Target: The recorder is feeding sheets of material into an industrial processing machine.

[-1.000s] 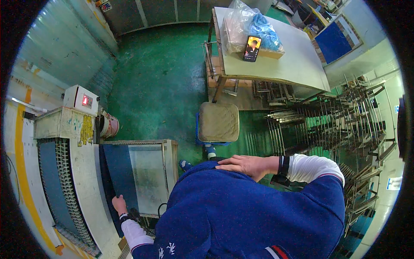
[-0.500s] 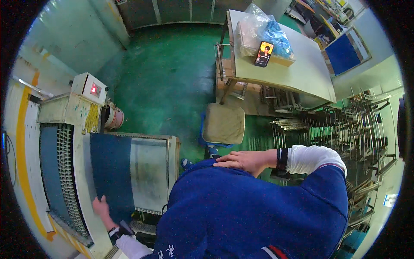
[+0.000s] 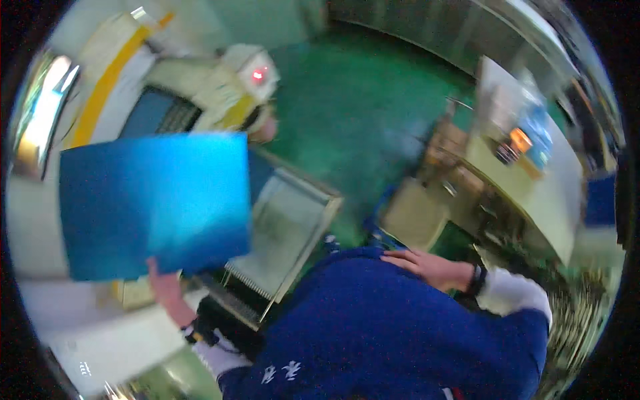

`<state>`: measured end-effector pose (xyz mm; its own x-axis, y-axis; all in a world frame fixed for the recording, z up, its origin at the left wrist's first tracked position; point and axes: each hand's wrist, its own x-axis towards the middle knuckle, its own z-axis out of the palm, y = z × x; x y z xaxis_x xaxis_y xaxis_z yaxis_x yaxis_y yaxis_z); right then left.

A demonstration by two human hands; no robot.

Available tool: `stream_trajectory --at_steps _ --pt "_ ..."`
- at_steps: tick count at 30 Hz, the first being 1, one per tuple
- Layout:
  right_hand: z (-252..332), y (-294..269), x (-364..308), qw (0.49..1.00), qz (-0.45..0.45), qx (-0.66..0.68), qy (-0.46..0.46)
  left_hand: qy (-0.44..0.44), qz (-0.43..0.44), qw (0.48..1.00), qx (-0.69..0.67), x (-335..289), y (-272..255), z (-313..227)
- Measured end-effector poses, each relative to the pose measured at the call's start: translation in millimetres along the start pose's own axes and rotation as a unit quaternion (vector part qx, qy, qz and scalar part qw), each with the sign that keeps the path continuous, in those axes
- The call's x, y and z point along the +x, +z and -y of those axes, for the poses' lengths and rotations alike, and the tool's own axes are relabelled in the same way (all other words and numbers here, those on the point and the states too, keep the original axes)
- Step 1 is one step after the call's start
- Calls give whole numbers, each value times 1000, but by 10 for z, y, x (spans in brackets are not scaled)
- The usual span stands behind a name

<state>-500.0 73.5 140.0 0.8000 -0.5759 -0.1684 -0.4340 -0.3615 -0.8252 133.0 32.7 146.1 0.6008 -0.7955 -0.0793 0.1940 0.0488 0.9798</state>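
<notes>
My left hand (image 3: pixel 165 291) grips the lower edge of a flat, bright blue rectangular sheet (image 3: pixel 157 203), its thumb lying on the upper face. The sheet is raised in front of the machine and hides much of it. Beside the sheet shows the machine's pale, flat outfeed surface (image 3: pixel 290 217), with a strip of darker blue near its far end. My right hand (image 3: pixel 432 268) lies against the front of my blue top at the waist, fingers stretched out, holding nothing.
A white control box (image 3: pixel 252 72) with a red display tops the machine. Ahead to the right are a beige-topped stool (image 3: pixel 415 212) and a table (image 3: pixel 517 190) bearing plastic bags (image 3: pixel 533 127) and a phone (image 3: pixel 508 152). Blurred metal racks (image 3: pixel 567 313) line the right side.
The view has turned left. My left hand, earlier at the machine's edge, now holds the blue sheet raised. My right hand stays at my waist.
</notes>
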Motion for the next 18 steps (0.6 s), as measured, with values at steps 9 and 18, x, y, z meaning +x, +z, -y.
stream_trajectory --at_steps 9,18 --pt "6 45 59 999 9 -42 13 -144 49 955 -256 -580 713 509" --pt "-68 98 -14 998 -4 -55 19 -141 28 960 -240 -488 889 541"
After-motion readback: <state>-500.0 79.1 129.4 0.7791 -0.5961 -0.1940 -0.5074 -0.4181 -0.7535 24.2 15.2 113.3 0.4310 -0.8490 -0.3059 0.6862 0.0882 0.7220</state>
